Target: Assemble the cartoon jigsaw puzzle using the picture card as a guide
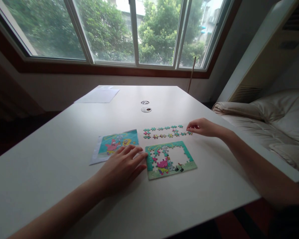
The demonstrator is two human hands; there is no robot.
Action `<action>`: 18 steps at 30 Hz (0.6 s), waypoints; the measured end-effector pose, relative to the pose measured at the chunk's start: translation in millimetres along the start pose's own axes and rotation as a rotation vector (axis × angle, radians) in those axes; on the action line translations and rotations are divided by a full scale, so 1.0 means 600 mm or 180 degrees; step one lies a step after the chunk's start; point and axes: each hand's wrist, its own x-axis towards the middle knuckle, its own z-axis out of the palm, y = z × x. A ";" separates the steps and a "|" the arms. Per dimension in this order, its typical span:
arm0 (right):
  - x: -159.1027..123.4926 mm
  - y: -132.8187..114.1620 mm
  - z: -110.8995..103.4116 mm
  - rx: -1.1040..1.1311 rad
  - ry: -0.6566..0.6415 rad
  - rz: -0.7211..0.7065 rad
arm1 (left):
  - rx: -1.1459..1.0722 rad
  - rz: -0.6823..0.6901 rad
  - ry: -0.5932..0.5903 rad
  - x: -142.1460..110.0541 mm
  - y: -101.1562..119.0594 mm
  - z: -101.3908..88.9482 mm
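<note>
My left hand (127,162) lies with its fingers stretched out over the corner of a printed cartoon picture (118,142). Its fingertips reach the left edge of a partly filled jigsaw puzzle (153,174), whose border and some inner figures are in place around a white gap. Beyond the puzzle, loose puzzle pieces (167,127) lie in rough rows. At the right end of these rows is my right hand (201,127), fingers bent and tips drawn together beside a teal piece (189,133). Whatever its fingertips hold is hidden.
White paper sheets (98,95) lie at the far left of the white table (64,139). Two round inserts (146,110) are set in the tabletop beyond the pieces. A cream padded sofa (264,116) stands to the right, and a window (109,33) is ahead.
</note>
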 end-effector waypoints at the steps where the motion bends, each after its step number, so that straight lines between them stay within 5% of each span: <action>1: -0.002 0.010 -0.003 -0.0069 0.0023 0.0092 | -0.0001 0.0006 0.0008 -0.001 0.000 -0.002; 9: -0.004 0.065 -0.004 -0.0349 0.0197 0.0491 | -0.0093 0.0076 0.0067 -0.001 0.000 -0.006; 18: 0.002 0.065 0.002 -0.0412 0.0247 0.0413 | -0.0079 0.0051 0.0042 -0.004 0.000 -0.003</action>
